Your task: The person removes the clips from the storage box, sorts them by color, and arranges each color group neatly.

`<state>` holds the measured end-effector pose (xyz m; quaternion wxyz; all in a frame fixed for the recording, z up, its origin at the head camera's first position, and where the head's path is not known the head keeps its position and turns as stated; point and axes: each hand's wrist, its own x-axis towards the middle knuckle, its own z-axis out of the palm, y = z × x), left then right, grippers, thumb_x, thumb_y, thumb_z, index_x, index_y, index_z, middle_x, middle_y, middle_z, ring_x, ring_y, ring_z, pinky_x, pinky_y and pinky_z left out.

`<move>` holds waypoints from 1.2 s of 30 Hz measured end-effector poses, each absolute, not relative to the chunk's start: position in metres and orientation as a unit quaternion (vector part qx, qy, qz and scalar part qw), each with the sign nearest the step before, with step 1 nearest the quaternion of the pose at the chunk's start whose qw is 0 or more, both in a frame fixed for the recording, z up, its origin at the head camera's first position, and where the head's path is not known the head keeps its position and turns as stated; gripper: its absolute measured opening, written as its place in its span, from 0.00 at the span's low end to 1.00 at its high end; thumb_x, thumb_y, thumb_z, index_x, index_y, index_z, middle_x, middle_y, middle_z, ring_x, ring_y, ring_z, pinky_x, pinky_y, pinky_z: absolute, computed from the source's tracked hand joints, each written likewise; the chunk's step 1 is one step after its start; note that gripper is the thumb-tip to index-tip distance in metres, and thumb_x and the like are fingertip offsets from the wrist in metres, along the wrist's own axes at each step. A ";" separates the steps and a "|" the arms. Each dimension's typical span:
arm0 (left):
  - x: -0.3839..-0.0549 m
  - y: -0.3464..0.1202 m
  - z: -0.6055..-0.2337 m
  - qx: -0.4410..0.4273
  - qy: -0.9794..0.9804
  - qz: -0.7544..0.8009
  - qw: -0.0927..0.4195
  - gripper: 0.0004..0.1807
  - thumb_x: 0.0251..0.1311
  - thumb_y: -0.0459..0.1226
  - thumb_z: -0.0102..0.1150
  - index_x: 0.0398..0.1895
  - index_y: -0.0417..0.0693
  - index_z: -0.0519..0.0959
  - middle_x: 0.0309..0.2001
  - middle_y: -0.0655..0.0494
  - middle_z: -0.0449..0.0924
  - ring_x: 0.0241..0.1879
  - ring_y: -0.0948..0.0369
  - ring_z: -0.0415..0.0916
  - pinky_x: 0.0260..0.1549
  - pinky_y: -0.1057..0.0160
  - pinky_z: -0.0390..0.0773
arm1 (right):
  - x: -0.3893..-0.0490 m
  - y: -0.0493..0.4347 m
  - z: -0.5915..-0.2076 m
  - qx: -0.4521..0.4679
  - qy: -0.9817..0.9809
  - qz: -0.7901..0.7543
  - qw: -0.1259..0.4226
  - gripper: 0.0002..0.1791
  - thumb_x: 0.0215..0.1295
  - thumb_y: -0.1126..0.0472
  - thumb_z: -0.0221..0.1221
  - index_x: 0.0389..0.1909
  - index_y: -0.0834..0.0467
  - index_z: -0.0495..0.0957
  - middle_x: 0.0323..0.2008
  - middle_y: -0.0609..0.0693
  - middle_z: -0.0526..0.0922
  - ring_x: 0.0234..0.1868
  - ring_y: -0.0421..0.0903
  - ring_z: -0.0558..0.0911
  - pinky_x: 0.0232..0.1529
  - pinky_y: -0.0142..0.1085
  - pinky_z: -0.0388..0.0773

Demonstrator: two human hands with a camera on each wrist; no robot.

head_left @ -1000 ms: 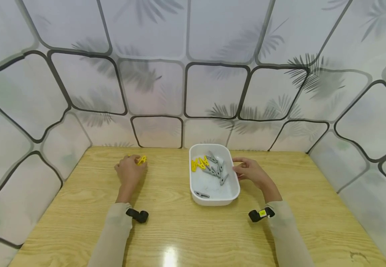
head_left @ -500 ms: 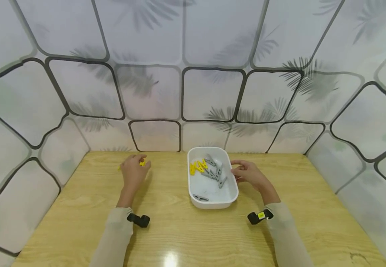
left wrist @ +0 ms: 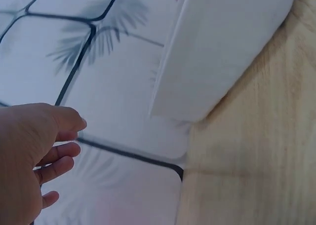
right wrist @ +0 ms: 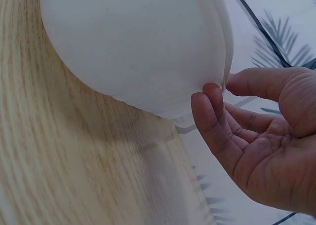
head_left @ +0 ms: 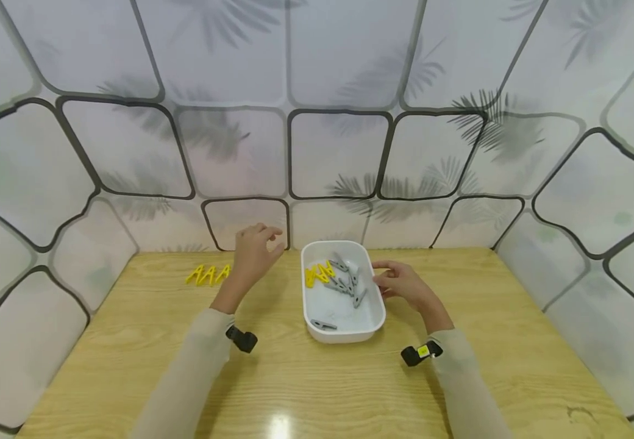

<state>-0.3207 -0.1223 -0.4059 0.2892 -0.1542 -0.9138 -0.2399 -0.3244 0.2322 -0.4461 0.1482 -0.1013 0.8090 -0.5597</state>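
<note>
My left hand (head_left: 253, 253) is in the air left of the white plastic tub (head_left: 344, 334), fingers loosely bent and nothing between them. In the left wrist view, thumb and fingers stand apart from the tub wall. My right hand (head_left: 405, 285) holds the tub's right rim, with thumb at the edge and fingertips (right wrist: 200, 104) against the outer wall. Inside the tub lie a few yellow clothespins (head_left: 322, 274) and several grey clothespins (head_left: 352, 285); one grey clothespin (head_left: 324, 325) lies apart near its front. Three yellow clothespins (head_left: 207, 275) stand in a row on the table's left.
The wooden table (head_left: 317, 390) meets a patterned fabric backdrop (head_left: 339, 152) behind the tub and at both sides. Each wrist carries a small black camera, the left wrist camera (head_left: 242, 339) and the right wrist camera (head_left: 421, 352).
My left hand has let go of a yellow clothespin, leaving it in the row, and moved up and right toward the tub. My right hand stays at the tub's rim.
</note>
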 end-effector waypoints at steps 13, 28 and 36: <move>-0.345 -0.078 -0.391 -0.341 -0.930 -0.039 0.135 0.14 0.62 0.41 0.69 0.50 0.49 0.85 0.45 0.50 0.84 0.46 0.50 0.79 0.58 0.40 0.73 | -0.326 0.234 -0.448 -0.099 0.808 -0.563 0.144 0.27 0.73 0.66 0.57 0.70 0.69 0.67 0.36 0.54 0.85 0.33 0.41 0.84 0.37 0.37 0.84; -0.354 -0.052 -0.394 -0.392 -0.915 0.068 0.063 0.15 0.60 0.41 0.72 0.49 0.50 0.87 0.46 0.52 0.86 0.47 0.52 0.77 0.55 0.47 0.72 | -0.326 0.232 -0.449 -0.098 0.803 -0.569 0.150 0.27 0.73 0.66 0.58 0.70 0.69 0.67 0.36 0.54 0.86 0.32 0.41 0.84 0.37 0.37 0.84; -0.358 -0.041 -0.407 -0.387 -0.920 0.059 -0.012 0.15 0.56 0.35 0.73 0.48 0.52 0.88 0.48 0.56 0.87 0.49 0.54 0.77 0.56 0.50 0.69 | -0.326 0.231 -0.449 -0.091 0.808 -0.563 0.146 0.27 0.73 0.65 0.58 0.70 0.68 0.67 0.37 0.55 0.86 0.32 0.41 0.83 0.36 0.36 0.84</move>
